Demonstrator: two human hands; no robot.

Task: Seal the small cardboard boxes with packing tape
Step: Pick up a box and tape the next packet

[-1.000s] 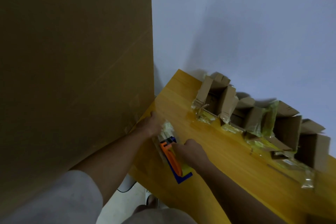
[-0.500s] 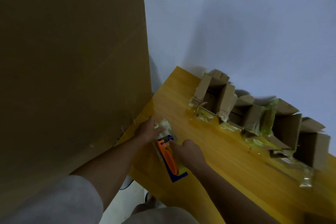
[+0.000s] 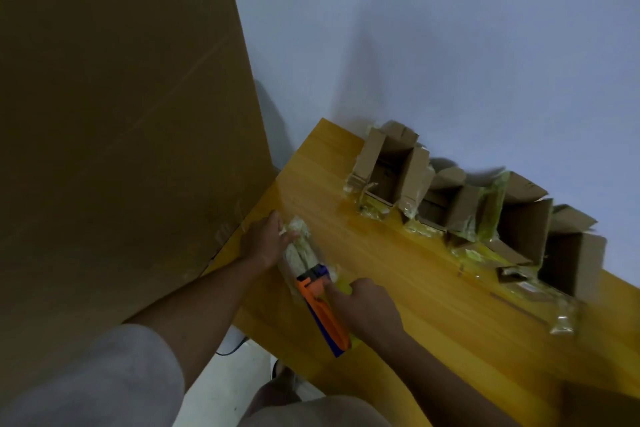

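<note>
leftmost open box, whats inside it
The leftmost open box lies on its side on the table, flaps out. Only bare brown inner walls show; its deeper interior is dark, so contents cannot be told.

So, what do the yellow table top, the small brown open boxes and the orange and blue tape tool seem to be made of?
Yellow table top: seemingly varnished wood, with plank lines and a glossy sheen. Small brown open boxes: matt cardboard with folded flaps and shiny clear tape remnants. Orange and blue tape tool: probably smooth moulded plastic.

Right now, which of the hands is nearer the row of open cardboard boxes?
Right. The right hand grips the tape dispenser closer to the open cardboard boxes; the left hand holds crumpled tape farther off.
</note>
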